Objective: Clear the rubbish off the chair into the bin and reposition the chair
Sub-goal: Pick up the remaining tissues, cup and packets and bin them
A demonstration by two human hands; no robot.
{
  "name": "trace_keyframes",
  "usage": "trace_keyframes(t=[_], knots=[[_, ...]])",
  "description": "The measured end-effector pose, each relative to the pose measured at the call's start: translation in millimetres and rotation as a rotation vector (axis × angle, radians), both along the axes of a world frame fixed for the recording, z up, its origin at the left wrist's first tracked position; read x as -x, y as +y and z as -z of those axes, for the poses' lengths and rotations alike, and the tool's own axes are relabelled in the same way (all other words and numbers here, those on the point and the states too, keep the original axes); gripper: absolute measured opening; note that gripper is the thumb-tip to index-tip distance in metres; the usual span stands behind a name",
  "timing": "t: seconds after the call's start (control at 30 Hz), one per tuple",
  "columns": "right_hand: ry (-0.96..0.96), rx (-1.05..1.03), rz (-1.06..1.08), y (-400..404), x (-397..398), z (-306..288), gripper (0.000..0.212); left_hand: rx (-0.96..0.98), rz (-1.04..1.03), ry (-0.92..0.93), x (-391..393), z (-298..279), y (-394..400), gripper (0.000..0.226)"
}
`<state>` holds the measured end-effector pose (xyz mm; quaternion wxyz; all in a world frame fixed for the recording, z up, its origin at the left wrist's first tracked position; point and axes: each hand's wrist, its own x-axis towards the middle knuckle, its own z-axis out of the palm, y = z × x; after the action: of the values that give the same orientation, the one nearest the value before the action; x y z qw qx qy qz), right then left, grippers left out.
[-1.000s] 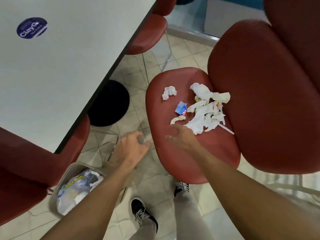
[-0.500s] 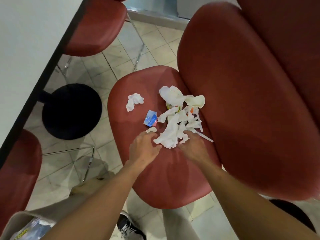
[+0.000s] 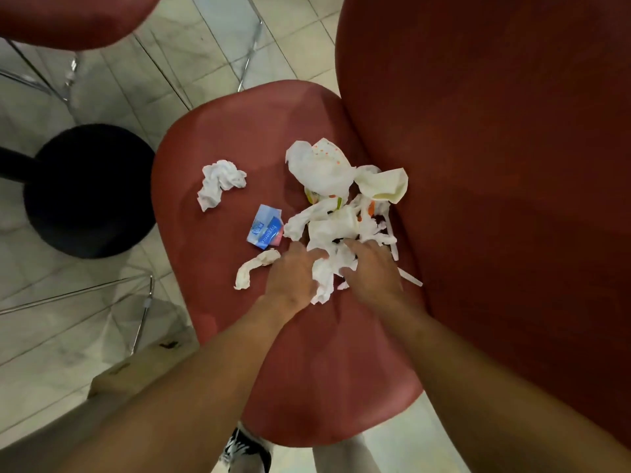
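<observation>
Both hands have moved further into the rubbish than half a second ago, and the head has come down closer to the chair seat (image 3: 211, 302). The left hand (image 3: 293, 274) lies on the near left edge of the pile of white tissues and wrappers (image 3: 341, 206), fingers curled into the paper. The right hand (image 3: 372, 271) lies on the near right edge, fingers curled into it too (I cannot tell how tight either grip is). The pile sits on the red seat, close to the chair back (image 3: 495, 165). A crumpled tissue ball (image 3: 220, 182) lies apart, further left on the seat. A small blue packet (image 3: 266, 227) lies just left of the pile. A twisted tissue strip (image 3: 254, 271) lies just beside the left hand. A round black table base (image 3: 88, 189) stands on the tiled floor (image 3: 211, 39), left of the chair.
</observation>
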<state>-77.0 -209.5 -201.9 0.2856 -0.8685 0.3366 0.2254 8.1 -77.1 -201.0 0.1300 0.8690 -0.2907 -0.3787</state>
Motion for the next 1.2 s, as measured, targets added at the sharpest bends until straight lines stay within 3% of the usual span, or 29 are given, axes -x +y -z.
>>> trace_keyframes(t=[0.27, 0.63, 1.2], knots=[[-0.011, 0.093, -0.041, 4.6, 5.4, 9.9, 0.020, 0.110, -0.141, -0.033, 0.3, -4.7, 5.7, 0.031], [-0.241, -0.059, 0.235, 28.2, 17.8, -72.0, 0.023, 0.216, -0.277, -0.102, 8.8, -77.8, 38.4, 0.028], [-0.376, -0.118, 0.168, 156.8, 39.7, -208.5, 0.013, 0.246, -0.480, -0.203, 66.3, -206.8, 193.1, 0.023]])
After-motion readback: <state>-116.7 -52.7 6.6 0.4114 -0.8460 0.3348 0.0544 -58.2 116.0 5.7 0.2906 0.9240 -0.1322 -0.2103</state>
